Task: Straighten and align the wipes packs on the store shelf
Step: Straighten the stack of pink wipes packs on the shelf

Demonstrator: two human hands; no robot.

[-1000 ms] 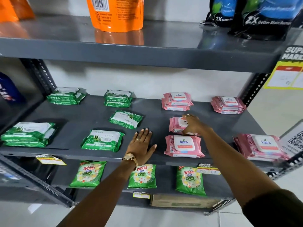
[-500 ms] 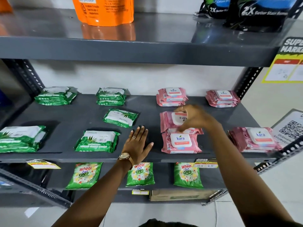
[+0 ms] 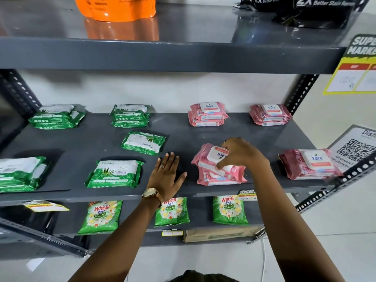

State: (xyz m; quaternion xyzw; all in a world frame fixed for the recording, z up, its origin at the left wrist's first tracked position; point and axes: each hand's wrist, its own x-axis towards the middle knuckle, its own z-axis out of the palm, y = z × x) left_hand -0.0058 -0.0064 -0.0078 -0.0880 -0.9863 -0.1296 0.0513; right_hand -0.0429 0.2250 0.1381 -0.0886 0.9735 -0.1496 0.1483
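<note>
On the grey middle shelf (image 3: 183, 139), my right hand (image 3: 240, 154) grips a pink Kara wipes pack (image 3: 211, 157), tilted and turned around, lying on top of another pink pack (image 3: 219, 178) near the front. My left hand (image 3: 167, 176) rests flat and open on the shelf beside them. Pink stacks sit at the back (image 3: 207, 113) and back right (image 3: 269, 115); one more pink pack (image 3: 309, 163) lies at the front right. Green Origami packs lie at the left: a skewed one (image 3: 143, 142), a front one (image 3: 115, 174), stacks at the back (image 3: 130, 116) and far left (image 3: 57, 117).
A green stack (image 3: 18, 174) sits at the shelf's front left edge. Above, an upper shelf holds an orange pouch (image 3: 116, 8) and dark pouches (image 3: 313, 11). Below hang green Wheel sachets (image 3: 100, 216). A QR sign (image 3: 356, 149) and slotted upright (image 3: 301, 92) stand at the right.
My right hand has dragged the middle pink pack forward and onto the front pink pack, turning it askew. My left hand has stayed flat on the shelf.
</note>
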